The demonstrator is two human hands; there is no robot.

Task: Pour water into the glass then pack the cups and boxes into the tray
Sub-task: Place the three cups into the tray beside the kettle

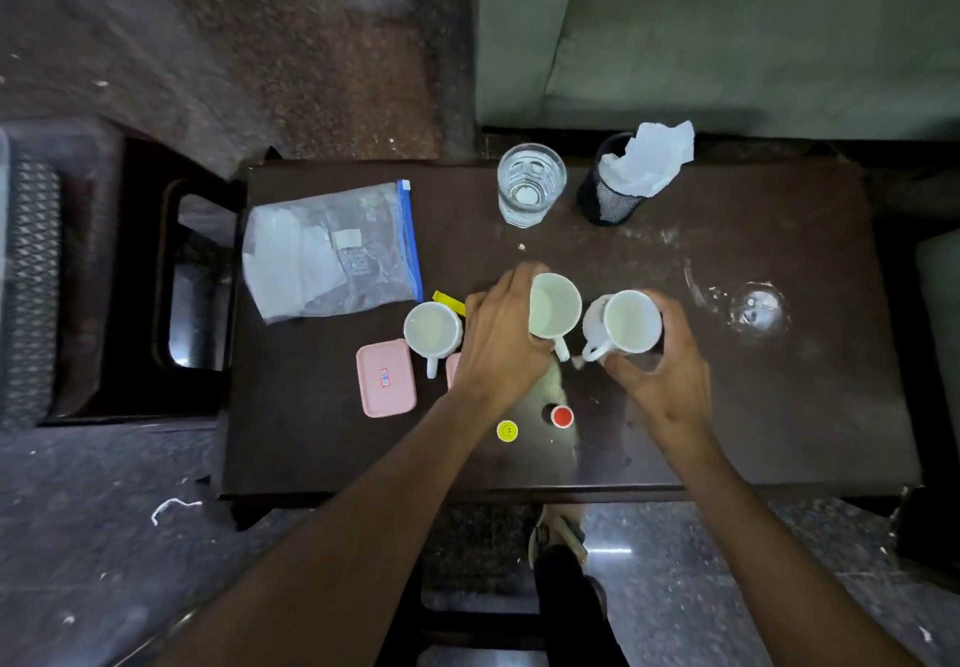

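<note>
Left hand (501, 339) grips one white cup (555, 305), right hand (657, 380) another (631, 322); pink box (385, 378) label unreadable.

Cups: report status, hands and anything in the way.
Left hand grips middle cup; right hand grips right cup. Third cup untouched, beside pink box. Glass holds water. No tray visible.

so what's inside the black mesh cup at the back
Crumpled white tissue paper sticks up out of the black mesh cup and covers its mouth, so anything beneath the paper is hidden.
</note>
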